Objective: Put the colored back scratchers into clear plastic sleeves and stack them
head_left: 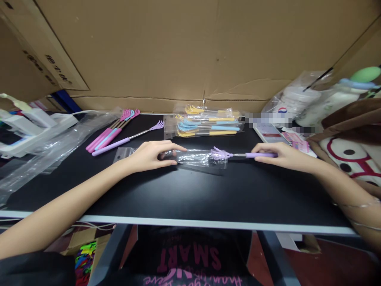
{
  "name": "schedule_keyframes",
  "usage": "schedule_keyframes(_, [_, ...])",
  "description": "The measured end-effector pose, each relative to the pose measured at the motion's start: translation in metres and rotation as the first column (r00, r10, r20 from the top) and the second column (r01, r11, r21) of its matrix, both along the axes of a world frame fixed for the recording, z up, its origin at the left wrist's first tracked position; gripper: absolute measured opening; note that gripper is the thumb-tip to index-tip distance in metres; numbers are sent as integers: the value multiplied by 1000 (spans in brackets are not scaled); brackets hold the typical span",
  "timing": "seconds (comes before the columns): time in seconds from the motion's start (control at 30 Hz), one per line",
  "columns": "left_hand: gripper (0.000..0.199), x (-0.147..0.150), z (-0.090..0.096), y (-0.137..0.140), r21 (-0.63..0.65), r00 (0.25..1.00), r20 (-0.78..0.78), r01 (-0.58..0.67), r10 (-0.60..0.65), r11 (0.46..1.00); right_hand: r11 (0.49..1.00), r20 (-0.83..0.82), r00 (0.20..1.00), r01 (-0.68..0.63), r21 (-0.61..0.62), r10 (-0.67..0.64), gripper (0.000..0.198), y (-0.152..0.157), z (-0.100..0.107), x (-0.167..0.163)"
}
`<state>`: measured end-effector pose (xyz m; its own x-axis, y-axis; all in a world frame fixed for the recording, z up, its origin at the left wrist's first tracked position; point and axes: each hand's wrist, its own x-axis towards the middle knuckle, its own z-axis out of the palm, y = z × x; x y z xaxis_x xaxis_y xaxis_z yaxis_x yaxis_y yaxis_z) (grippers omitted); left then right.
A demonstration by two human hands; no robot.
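Observation:
My right hand (275,155) is closed around the handle of a purple back scratcher (248,155), which points left. Its claw overlaps the right end of a narrow clear plastic bag (193,157) lying on the black table. My left hand (154,155) grips that bag from above, thumb and fingers on either side of it. Just behind my left hand lies another purple back scratcher (116,146). Pink and blue back scratchers (111,133) lie side by side farther left. Several yellow and blue back scratchers in clear bags (211,127) are piled at the back.
Loose clear plastic bags (56,147) and a white power strip (32,131) occupy the left side. At the right are a phone (269,133), a bagged drink cup (297,99), a bottle (342,95) and a brown bag (342,123). Cardboard (178,51) walls the back.

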<state>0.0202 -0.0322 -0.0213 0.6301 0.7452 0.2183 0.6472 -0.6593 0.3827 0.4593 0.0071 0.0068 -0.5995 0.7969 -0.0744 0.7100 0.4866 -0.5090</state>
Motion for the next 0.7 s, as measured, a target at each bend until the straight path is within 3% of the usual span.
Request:
schedule_keyframes(0.23, [44,2,0,0,-15,1000,-22,-10,10,1000,999,-11,1000,9,-41,-9,42,-11,8,-2])
schedule_keyframes(0.7, [46,12,3,-5,-11,1000,-28,4,-4,1000,999,-36,999,-29,-28,28,48,-14,0,-32])
